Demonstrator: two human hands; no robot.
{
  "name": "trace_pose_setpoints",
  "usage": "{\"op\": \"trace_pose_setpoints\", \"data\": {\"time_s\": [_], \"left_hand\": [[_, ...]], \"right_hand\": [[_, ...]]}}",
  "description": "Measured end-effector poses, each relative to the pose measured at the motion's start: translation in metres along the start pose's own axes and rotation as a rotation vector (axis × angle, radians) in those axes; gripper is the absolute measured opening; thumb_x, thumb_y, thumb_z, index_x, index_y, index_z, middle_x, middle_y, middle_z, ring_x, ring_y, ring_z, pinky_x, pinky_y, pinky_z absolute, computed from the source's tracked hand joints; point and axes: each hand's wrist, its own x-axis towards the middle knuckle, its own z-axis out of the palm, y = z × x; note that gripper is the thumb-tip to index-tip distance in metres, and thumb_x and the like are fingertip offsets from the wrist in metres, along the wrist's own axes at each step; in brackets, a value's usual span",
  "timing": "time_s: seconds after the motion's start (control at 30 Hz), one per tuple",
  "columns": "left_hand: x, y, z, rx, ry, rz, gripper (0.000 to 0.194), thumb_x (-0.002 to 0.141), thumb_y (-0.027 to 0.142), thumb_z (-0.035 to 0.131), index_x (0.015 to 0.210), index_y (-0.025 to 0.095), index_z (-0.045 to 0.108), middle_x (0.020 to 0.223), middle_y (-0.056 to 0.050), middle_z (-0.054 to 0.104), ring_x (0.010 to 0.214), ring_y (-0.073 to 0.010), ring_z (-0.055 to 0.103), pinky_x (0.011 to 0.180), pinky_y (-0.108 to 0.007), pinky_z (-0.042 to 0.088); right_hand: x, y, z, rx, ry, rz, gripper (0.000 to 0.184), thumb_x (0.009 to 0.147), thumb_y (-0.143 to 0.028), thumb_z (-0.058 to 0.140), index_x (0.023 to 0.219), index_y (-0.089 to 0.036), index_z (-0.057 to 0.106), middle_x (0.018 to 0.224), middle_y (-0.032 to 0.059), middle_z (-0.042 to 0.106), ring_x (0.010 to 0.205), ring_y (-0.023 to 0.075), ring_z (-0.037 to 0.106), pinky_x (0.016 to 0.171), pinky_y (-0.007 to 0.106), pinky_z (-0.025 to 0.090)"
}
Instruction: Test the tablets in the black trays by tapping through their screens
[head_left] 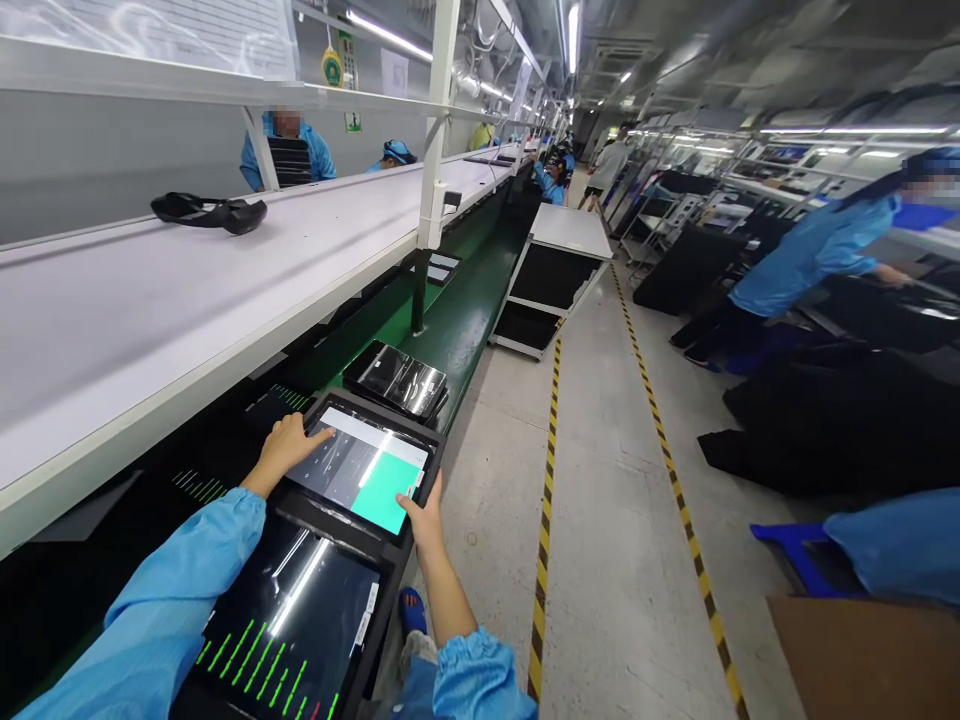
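Note:
A tablet [341, 470] in a black frame shows a lit screen, part grey with a keypad and part bright green. My left hand [283, 448] holds its left edge, with the thumb reaching over the screen. On the opposite edge, my right hand [426, 520] grips the frame, thumb on the green area and fingers hidden beneath. Closer to me lies a second tablet [300, 600], its dark screen showing green bars and one red bar. Beyond the held tablet, black glossy panels [397, 378] are stacked on the green bench surface [480, 290].
A long white shelf [225, 290] runs along the left, with a black strap-like item [210, 212] on it. A white-topped cart [559, 240] stands ahead. Yellow-black tape [551, 480] marks the grey floor. A person in blue [795, 255] bends at the right; a blue stool [802, 555] is nearer.

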Motion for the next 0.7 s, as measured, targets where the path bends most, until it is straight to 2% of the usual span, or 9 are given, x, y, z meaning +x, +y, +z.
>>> {"op": "trace_pose_setpoints", "data": {"time_s": [0.13, 0.23, 0.33, 0.4, 0.5, 0.6, 0.7], "left_hand": [[-0.001, 0.004, 0.002, 0.03, 0.005, -0.003, 0.083, 0.072, 0.077, 0.041, 0.114, 0.006, 0.054, 0.118, -0.027, 0.057, 0.117, -0.0449, 0.05, 0.094, -0.052, 0.043], [-0.001, 0.002, 0.0, 0.012, 0.0, -0.001, 0.071, 0.08, 0.068, 0.034, 0.109, 0.008, 0.056, 0.114, -0.026, 0.059, 0.114, -0.0434, 0.053, 0.092, -0.051, 0.044], [-0.001, 0.001, -0.003, -0.024, 0.009, -0.003, 0.067, 0.08, 0.066, 0.035, 0.108, 0.008, 0.057, 0.115, -0.026, 0.06, 0.113, -0.044, 0.054, 0.092, -0.053, 0.045], [-0.003, 0.001, -0.006, -0.078, 0.01, 0.003, 0.069, 0.081, 0.069, 0.032, 0.107, 0.009, 0.058, 0.115, -0.024, 0.062, 0.113, -0.0416, 0.056, 0.093, -0.051, 0.046], [-0.014, -0.005, -0.017, -0.185, 0.018, 0.017, 0.068, 0.087, 0.065, 0.022, 0.109, 0.013, 0.061, 0.115, -0.018, 0.066, 0.113, -0.0331, 0.06, 0.096, -0.043, 0.048], [-0.04, -0.024, -0.033, -0.25, 0.066, 0.003, 0.064, 0.089, 0.061, 0.022, 0.114, 0.016, 0.06, 0.12, -0.013, 0.066, 0.117, -0.0288, 0.059, 0.101, -0.039, 0.046], [-0.081, -0.063, -0.042, -0.298, 0.141, -0.043, 0.062, 0.088, 0.06, 0.029, 0.118, 0.015, 0.059, 0.127, -0.012, 0.063, 0.124, -0.0289, 0.055, 0.109, -0.04, 0.04]], "right_hand": [[-0.004, -0.01, 0.004, 0.01, 0.012, 0.091, 0.105, 0.061, -0.033, 0.078, 0.153, -0.028, 0.027, 0.146, 0.0057, 0.051, 0.132, 0.0269, 0.051, 0.113, 0.042, 0.036], [-0.007, -0.018, 0.004, 0.008, 0.02, 0.13, 0.099, 0.065, -0.036, 0.076, 0.153, -0.029, 0.029, 0.148, 0.0048, 0.05, 0.132, 0.0265, 0.05, 0.113, 0.041, 0.035], [-0.008, -0.02, 0.003, 0.013, 0.012, 0.14, 0.095, 0.068, -0.034, 0.072, 0.152, -0.03, 0.03, 0.146, 0.0037, 0.051, 0.131, 0.0261, 0.051, 0.11, 0.041, 0.039], [-0.007, -0.018, 0.002, 0.023, -0.014, 0.109, 0.101, 0.063, -0.028, 0.073, 0.153, -0.029, 0.028, 0.144, 0.0041, 0.053, 0.127, 0.0263, 0.054, 0.107, 0.041, 0.042], [-0.006, -0.015, 0.001, 0.002, -0.05, 0.05, 0.115, 0.053, -0.02, 0.076, 0.154, -0.026, 0.022, 0.141, 0.0058, 0.056, 0.123, 0.0267, 0.057, 0.105, 0.041, 0.044], [-0.007, -0.016, 0.002, -0.041, -0.027, 0.051, 0.109, 0.058, -0.023, 0.075, 0.154, -0.026, 0.024, 0.14, 0.0062, 0.056, 0.124, 0.0261, 0.056, 0.108, 0.042, 0.041], [-0.008, -0.02, 0.002, -0.073, 0.012, 0.094, 0.1, 0.066, -0.029, 0.073, 0.154, -0.028, 0.025, 0.142, 0.0065, 0.055, 0.127, 0.0263, 0.055, 0.108, 0.043, 0.04]]}}
